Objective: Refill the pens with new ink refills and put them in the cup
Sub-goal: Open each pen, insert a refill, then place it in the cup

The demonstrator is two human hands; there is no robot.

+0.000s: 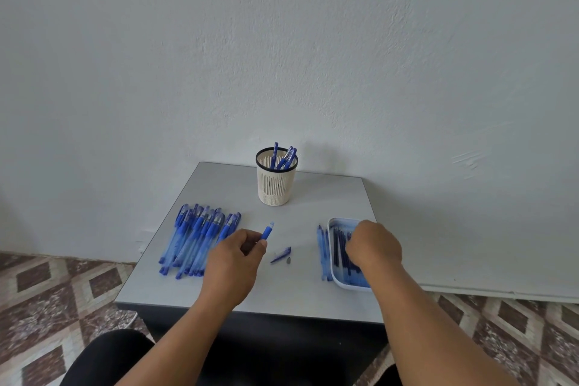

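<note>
Nearest the camera, the left hand [233, 255] pinches a blue plastic pen barrel [267, 231] over the small grey square table [282, 294], in front of the cream slotted pen cup [275, 185]. Left of the cup lies a heap of blue capped pens [195, 238], near the table's left edge. A loose blue pen cap [281, 255] lies on bare tabletop in front of the cup. Right of the cup, the right hand [374, 244] curls into the white rectangular tray [336, 279] of dark refills [340, 247] at the right edge; whether it holds one, I cannot tell.
</note>
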